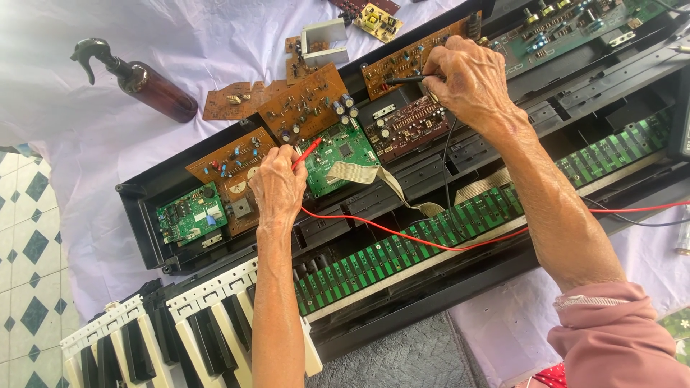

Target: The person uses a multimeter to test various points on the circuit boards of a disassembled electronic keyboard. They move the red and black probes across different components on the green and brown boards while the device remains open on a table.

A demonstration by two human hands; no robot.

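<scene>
Nearest, loose piano keys lie beside the opened keyboard case. Beyond them the left hand pinches a red test probe, tip on the green circuit board (its red lead trails rightward). Farther up, the right hand grips a black probe against a brown circuit board. An amber spray bottle lies on the white cloth.

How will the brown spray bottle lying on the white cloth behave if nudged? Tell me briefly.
The brown spray bottle lies on its side on the white cloth, so its round body would probably roll, though the trigger head may stop it after part of a turn. It looks like rigid plastic or glass, so it is likely stiff.
</scene>
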